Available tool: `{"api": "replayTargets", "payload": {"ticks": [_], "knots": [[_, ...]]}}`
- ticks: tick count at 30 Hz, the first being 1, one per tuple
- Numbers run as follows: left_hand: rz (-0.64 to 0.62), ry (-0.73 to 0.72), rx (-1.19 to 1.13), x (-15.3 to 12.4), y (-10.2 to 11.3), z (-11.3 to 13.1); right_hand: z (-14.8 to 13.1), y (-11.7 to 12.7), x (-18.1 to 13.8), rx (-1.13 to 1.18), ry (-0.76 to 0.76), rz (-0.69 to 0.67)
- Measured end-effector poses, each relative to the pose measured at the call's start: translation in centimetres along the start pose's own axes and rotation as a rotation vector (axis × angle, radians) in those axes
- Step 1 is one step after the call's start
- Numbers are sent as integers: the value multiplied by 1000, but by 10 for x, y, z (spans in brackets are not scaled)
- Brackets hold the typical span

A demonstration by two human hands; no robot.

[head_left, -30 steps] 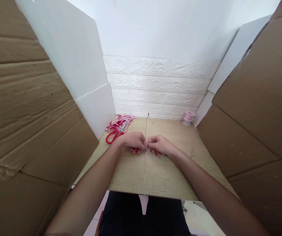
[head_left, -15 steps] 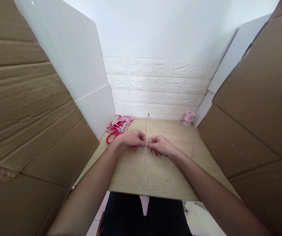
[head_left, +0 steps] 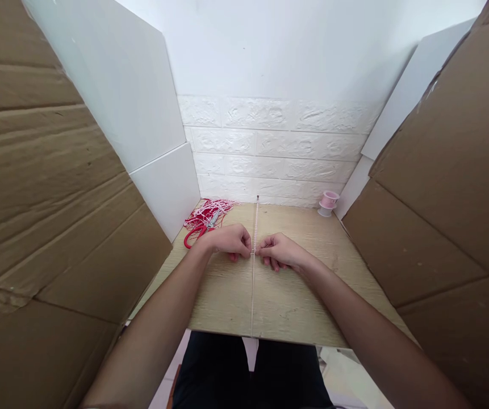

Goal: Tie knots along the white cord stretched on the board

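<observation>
A pale cord [head_left: 252, 295] runs taut down the middle of the wooden table, from a small dark peg [head_left: 258, 197] at the back to the front edge. Its far part is a knotted pink-and-white braid [head_left: 256, 224]. On the left of the cord, my left hand [head_left: 236, 241] pinches a thin thread end at the braid's lower end. Opposite it, my right hand [head_left: 276, 250] pinches thread just right of the cord. The thread between the fingertips crosses the cord in a small loop; its exact form is too small to make out.
Red-handled scissors [head_left: 197, 233] lie by a tangle of red and white cords [head_left: 212, 211] at the back left. Two stacked spools [head_left: 328, 203] stand at the back right. Cardboard walls [head_left: 57, 216] flank the wooden table [head_left: 304, 307] on both sides.
Both hands stay at nearly the same place. The fingertips have drawn slightly apart from the cord, and the small loop between them looks a little wider.
</observation>
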State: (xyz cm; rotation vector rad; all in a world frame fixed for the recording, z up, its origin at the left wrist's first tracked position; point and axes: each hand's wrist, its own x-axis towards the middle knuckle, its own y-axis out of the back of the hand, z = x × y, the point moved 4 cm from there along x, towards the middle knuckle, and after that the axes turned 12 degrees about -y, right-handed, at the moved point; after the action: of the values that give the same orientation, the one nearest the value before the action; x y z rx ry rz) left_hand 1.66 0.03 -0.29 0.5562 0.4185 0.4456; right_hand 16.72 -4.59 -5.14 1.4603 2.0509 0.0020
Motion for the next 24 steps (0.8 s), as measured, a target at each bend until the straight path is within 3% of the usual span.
{"api": "replayTargets", "payload": {"ticks": [17, 22, 24], "knots": [[-111, -2, -11, -2, -5, 5, -3, -4, -1, -61, -29, 67], [92, -130, 111, -3, 14, 3, 0, -2, 1, -30, -22, 60], [85, -189, 135, -2, 14, 3, 0, -2, 1, -25, -27, 55]]}}
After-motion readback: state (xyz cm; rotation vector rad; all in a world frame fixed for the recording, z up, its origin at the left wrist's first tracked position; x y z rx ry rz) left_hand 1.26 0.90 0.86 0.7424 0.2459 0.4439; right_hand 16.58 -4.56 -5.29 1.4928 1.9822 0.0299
